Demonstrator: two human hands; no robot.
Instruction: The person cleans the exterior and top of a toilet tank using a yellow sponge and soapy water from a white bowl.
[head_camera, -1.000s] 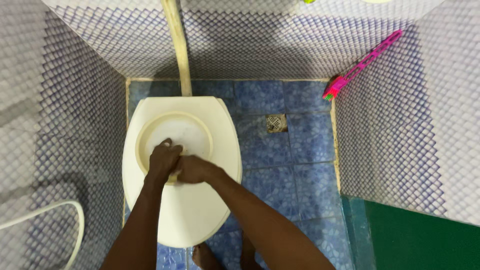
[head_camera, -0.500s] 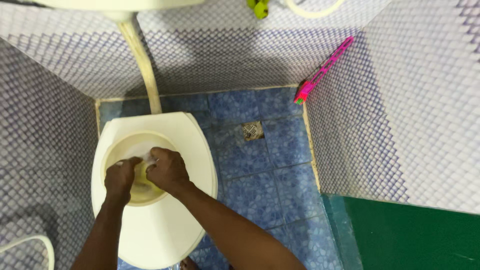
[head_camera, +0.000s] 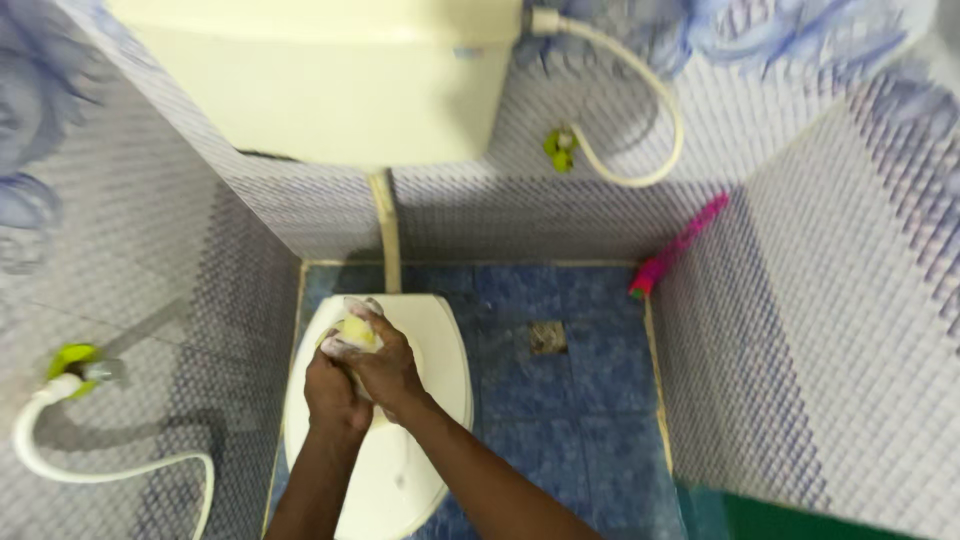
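Both of my hands are pressed together over the cream toilet (head_camera: 440, 400) in the lower middle of the head view. My right hand (head_camera: 385, 365) wraps over a yellow sponge (head_camera: 355, 332) covered with white foam. Under and beside it, my left hand (head_camera: 335, 390) cups the same sponge. The sponge is lifted above the toilet's back part, and most of it is hidden by my fingers.
A cream cistern (head_camera: 330, 80) hangs on the back wall, with a pipe (head_camera: 387, 235) running down to the toilet. A white hose (head_camera: 640, 130) loops at the cistern's right. A pink brush (head_camera: 680, 245) leans in the right corner. Another white hose (head_camera: 80, 460) hangs on the left wall. The blue tiled floor has a drain (head_camera: 547, 338).
The camera has tilted up, so the cistern and its hose have come into view. My hands have risen from the toilet bowl with the sponge squeezed between them.
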